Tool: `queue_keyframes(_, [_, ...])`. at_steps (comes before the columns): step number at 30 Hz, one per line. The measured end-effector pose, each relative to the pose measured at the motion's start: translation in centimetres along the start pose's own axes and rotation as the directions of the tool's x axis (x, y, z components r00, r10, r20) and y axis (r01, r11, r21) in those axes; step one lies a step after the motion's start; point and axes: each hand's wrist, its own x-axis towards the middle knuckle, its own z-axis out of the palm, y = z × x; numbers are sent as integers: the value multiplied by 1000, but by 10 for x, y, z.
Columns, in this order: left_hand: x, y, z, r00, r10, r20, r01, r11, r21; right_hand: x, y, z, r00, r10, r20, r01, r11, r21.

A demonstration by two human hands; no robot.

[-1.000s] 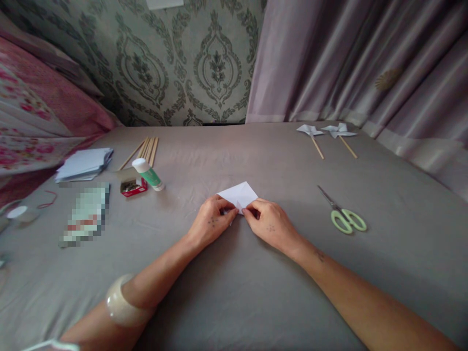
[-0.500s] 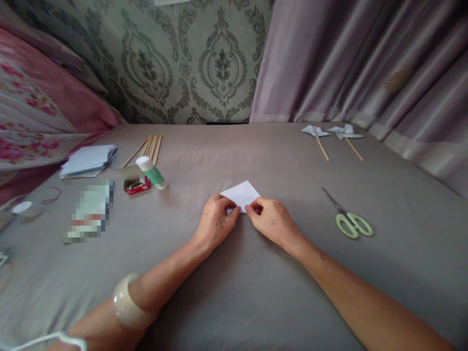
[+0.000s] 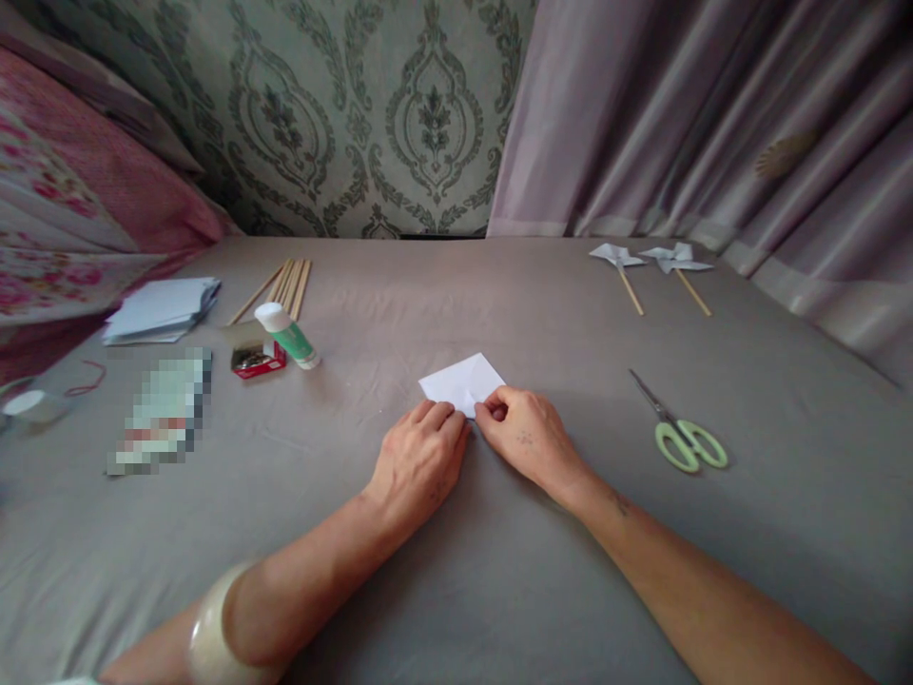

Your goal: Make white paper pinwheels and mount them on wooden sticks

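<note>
A small folded white paper [image 3: 462, 381] lies on the grey sheet [image 3: 456, 571] in front of me. My left hand [image 3: 420, 457] rests palm down at the paper's near corner, its fingers curled and pressing on the edge. My right hand [image 3: 528, 438] pinches the paper's near right corner between thumb and fingers. The near part of the paper is hidden under both hands.
Green-handled scissors [image 3: 681, 438] lie to the right. Two paper pinwheels on sticks [image 3: 646, 262] sit at the far right. At the left are a glue stick [image 3: 289, 336], a small red box [image 3: 257, 357], wooden sticks [image 3: 289, 283], a paper stack [image 3: 163, 309] and a blurred packet [image 3: 161, 414].
My left hand has turned flatter, palm down, and slid slightly back toward me at the paper's corner. The right hand keeps its pinch. The paper has barely moved.
</note>
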Motion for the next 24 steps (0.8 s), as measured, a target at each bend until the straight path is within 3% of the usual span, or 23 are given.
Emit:
queue_keyframes(10, [6, -5, 0, 1000, 13, 3, -13, 998, -54, 0, 2, 3, 1000, -1, -3, 1, 1000, -22])
queue_keyframes(24, [16, -7, 0, 996, -7, 88, 11, 999, -47, 1, -1, 1, 1000, 4, -5, -4, 1000, -28])
